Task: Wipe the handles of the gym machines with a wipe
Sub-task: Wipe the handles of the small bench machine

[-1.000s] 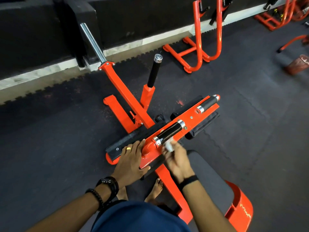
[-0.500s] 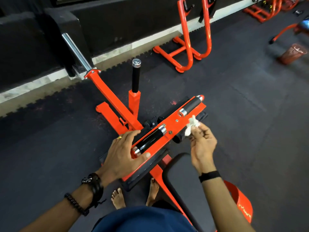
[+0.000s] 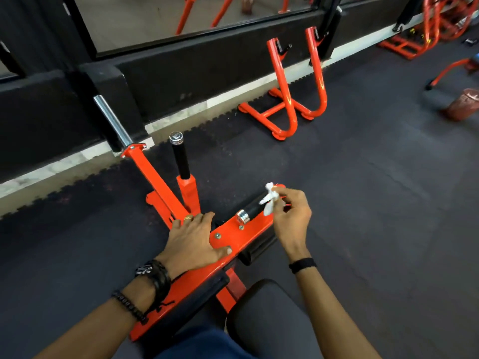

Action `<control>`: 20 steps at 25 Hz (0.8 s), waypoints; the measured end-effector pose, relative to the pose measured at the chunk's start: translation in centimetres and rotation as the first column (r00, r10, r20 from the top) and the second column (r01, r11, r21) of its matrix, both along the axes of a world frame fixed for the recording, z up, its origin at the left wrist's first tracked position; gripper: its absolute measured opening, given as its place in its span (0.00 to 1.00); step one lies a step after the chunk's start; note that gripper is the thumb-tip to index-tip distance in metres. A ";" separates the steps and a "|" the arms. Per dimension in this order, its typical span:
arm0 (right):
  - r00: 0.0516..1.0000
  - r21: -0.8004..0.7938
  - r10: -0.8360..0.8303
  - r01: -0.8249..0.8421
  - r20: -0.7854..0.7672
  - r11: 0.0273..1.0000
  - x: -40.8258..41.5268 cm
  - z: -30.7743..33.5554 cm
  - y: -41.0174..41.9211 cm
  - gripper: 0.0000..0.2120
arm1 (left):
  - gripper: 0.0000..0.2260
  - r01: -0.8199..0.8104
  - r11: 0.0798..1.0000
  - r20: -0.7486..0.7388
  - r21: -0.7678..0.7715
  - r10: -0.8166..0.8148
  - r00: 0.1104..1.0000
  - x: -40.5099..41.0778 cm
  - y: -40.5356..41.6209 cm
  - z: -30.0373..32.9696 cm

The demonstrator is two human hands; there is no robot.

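Since the earlier frame our right hand [image 3: 290, 218] has moved further along the orange bar [image 3: 233, 242], from beside its middle to its far end, and our left hand [image 3: 193, 242] has slid up and now covers the near handle.

Around us, in the upper middle of the frame, an orange rack [image 3: 293, 99] stands on the dark floor mat [image 3: 375, 203] near the black wall base. At upper left a chrome sleeve [image 3: 111, 120] rises from the orange frame, and beside it stands an upright black post [image 3: 180, 156] with a metal cap. At the right edge there is a reddish bin [image 3: 462, 106], blurred. A dark padded seat [image 3: 261, 314] is at the bottom, between our forearms.

The wipe [image 3: 269, 199] is small, white and crumpled. The right grip pinches it between thumb and fingertips, against the far black handle [image 3: 252, 208], which has a chrome collar at its near end. The left grip is spread flat on the bar, thumb pressing the orange plate.
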State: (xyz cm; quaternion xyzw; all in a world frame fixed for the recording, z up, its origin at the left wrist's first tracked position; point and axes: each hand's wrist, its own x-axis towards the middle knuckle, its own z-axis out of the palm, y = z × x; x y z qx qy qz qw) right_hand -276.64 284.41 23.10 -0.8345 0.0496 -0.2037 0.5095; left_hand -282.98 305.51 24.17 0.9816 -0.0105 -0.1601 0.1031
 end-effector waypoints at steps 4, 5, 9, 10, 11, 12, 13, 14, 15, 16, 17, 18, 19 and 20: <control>0.957 -0.129 0.289 -0.288 -0.010 0.949 -0.6 -1.4 2.8 0.02 | 0.45 -0.003 0.989 -0.061 0.149 0.012 0.998 1.3 -1.6 -1.6; 0.936 -0.148 0.352 -0.349 -0.004 0.925 -1.0 -1.6 2.7 0.02 | 0.45 -0.005 0.986 -0.062 0.166 0.016 0.998 1.2 -1.7 -1.9; 0.963 -0.233 0.269 -0.256 0.029 0.938 3.9 -1.3 -1.2 0.03 | 0.46 0.061 0.977 -0.085 0.206 -0.044 0.995 1.7 -1.7 -2.1; 0.984 -0.225 0.179 -0.173 0.004 0.959 5.3 -1.1 -2.2 0.04 | 0.46 0.082 0.976 -0.099 0.201 -0.063 0.993 1.8 -1.7 -2.1; 0.993 -0.214 0.114 -0.116 -0.023 0.970 5.8 -0.9 -2.5 0.04 | 0.45 0.100 0.975 -0.102 0.196 -0.081 0.991 1.9 -1.6 -2.1; 0.995 -0.211 0.090 -0.095 -0.031 0.973 5.4 -0.9 -2.0 0.05 | 0.45 0.118 0.974 -0.101 0.191 -0.100 0.990 2.0 -1.6 -2.3; 0.992 -0.203 0.126 -0.127 -0.021 0.971 4.1 -1.0 -0.9 0.05 | 0.45 0.129 0.974 -0.100 0.185 -0.112 0.989 2.0 -1.6 -2.4; 0.981 -0.191 0.195 -0.195 -0.020 0.962 2.1 -1.3 0.7 0.06 | 0.45 0.135 0.976 -0.108 0.174 -0.117 0.987 2.1 -1.5 -2.6; 0.960 -0.181 0.279 -0.277 -0.015 0.944 -0.2 -1.4 2.4 0.06 | 0.45 0.140 0.977 -0.118 0.162 -0.122 0.985 2.2 -1.4 -2.7; 0.935 -0.192 0.354 -0.345 0.012 0.919 -2.2 -1.7 3.5 0.06 | 0.45 0.143 0.978 -0.123 0.152 -0.124 0.985 2.1 -1.4 -2.7; 0.924 -0.213 0.381 -0.364 0.045 0.907 -2.7 -1.7 3.6 0.08 | 0.45 0.144 0.979 -0.119 0.143 -0.128 0.985 2.2 -1.4 -2.8; 0.935 -0.208 0.349 -0.331 0.060 0.921 -1.8 -1.3 3.0 0.10 | 0.44 0.148 0.980 -0.111 0.130 -0.134 0.985 2.2 -1.4 -2.8; 0.964 -0.191 0.260 -0.243 0.065 0.951 -0.2 -1.4 1.9 0.11 | 0.43 0.153 0.981 -0.112 0.118 -0.140 0.984 2.3 -1.4 -2.7; 0.991 -0.171 0.120 -0.110 0.053 0.979 1.6 -1.3 0.8 0.10 | 0.42 0.161 0.980 -0.119 0.113 -0.148 0.982 2.4 -1.4 -2.7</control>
